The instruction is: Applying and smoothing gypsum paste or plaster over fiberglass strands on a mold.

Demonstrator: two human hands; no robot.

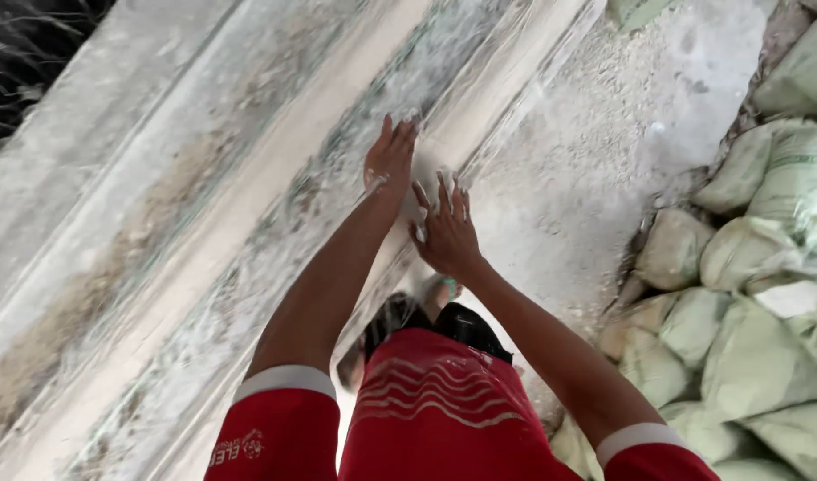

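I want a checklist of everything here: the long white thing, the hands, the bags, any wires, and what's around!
Surface: long white moulded slab, dusty, with ridges and fibres, running slantwise.
Job's things: white wet plaster on the slab's ridge, between the hands.
Clutter: pale green sacks piled at the right.
Grippers: left hand flat on the slab, fingers open, smeared white; right hand beside it, fingers spread on the ridge. Neither holds anything.
Cables: nothing seen.
Surroundings: dusty grey floor; dark grass at top left; the person's red shirt below.
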